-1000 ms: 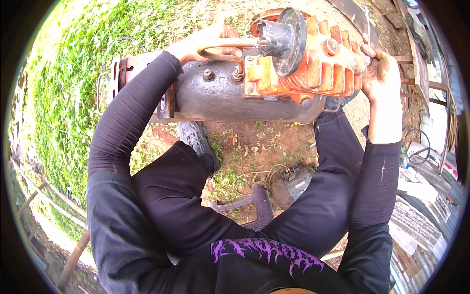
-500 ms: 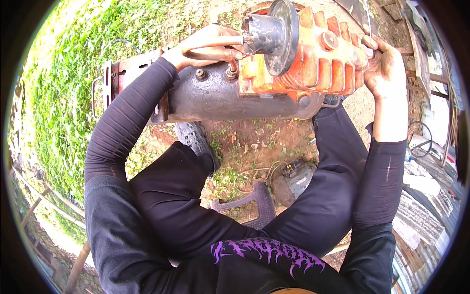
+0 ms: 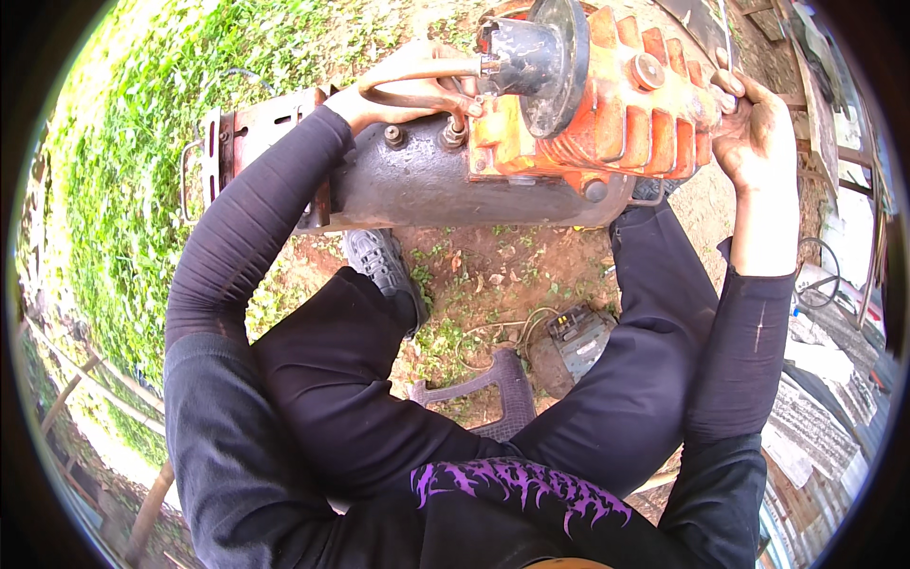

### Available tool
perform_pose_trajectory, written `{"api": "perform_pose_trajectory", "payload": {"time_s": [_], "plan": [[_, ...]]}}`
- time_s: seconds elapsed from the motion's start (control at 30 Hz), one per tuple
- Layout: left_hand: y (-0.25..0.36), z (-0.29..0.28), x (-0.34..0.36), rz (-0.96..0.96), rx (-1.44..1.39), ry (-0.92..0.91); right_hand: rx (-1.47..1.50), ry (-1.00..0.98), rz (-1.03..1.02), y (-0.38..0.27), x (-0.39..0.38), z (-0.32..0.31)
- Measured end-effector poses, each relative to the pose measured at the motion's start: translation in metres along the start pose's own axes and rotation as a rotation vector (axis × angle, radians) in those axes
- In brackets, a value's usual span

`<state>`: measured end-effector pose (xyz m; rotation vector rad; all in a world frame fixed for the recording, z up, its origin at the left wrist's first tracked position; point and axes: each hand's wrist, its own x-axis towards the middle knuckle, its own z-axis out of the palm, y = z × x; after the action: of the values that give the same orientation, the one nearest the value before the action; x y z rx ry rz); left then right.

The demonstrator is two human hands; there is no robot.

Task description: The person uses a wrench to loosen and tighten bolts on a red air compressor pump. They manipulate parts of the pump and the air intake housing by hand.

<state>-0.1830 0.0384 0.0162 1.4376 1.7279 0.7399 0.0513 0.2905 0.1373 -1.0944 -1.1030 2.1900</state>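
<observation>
An air compressor lies across the top of the view, with an orange finned pump (image 3: 635,104) on a dark tank (image 3: 408,190). A black cylindrical filter housing (image 3: 521,59) and a round black plate stick out of the pump. My left hand (image 3: 417,83) is closed at the bent copper tube (image 3: 403,98) beside the pump, its fingers partly behind the tube. At the pump's right end my right hand (image 3: 749,109) pinches a thin metal rod (image 3: 723,33) that points upward; the rod's lower end is hidden by the fingers. Two fittings (image 3: 393,136) stand on the tank near my left wrist.
Between my legs are a dark plastic frame (image 3: 483,384) and a grey device with a cable (image 3: 578,337) on the dirt. Grass (image 3: 133,190) covers the left side. Corrugated sheets (image 3: 815,436) and a coiled cable (image 3: 817,275) lie at right.
The compressor and both hands appear slightly further right in the view. My right fingers have shifted a little on the rod. My left hand stays at the copper tube.
</observation>
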Motion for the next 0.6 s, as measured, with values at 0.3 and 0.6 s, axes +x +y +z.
{"api": "perform_pose_trajectory", "payload": {"time_s": [0.3,0.6], "plan": [[-0.025,0.002,0.004,0.325,0.154,0.096,0.006,-0.042,0.013,-0.003,0.0,-0.002],[-0.022,0.002,-0.001,0.205,-0.034,0.031,0.004,-0.051,0.008,-0.002,0.0,-0.002]]}}
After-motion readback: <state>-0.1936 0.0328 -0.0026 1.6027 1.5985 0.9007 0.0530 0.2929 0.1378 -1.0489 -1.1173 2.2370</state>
